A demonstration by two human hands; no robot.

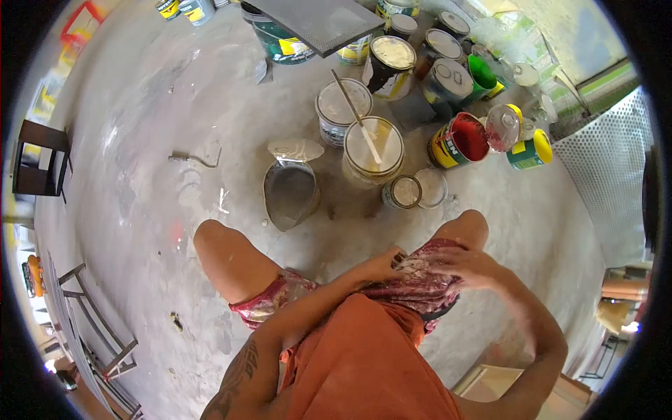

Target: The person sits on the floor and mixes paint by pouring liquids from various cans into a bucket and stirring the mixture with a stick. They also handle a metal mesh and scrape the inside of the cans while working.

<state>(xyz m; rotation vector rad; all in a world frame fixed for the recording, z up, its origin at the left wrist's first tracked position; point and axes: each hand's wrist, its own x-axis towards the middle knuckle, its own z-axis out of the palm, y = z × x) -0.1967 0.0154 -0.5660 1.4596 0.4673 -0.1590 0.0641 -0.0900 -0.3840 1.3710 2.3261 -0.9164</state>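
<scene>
My left hand [385,266] is in my lap, its fingers curled in against the paint-smeared red shorts [413,280]. Whatever lies inside those fingers is hidden. Over my right thigh, my right hand [467,267] lies across the shorts with its fingers stretched towards the left hand, slightly blurred. In front of my knees stand a crumpled grey can [291,196] with its lid bent up and a tub of pale paint [364,150]. A wooden stirring stick [358,117] rests across that tub. To its right is a small open tin [402,192].
A red-coated paint can [459,142] and a green-and-yellow can [532,150] lean at the right, by a perforated metal sheet [609,175]. Several more cans crowd the back. A paint roller frame [194,159] lies on the concrete floor [140,231].
</scene>
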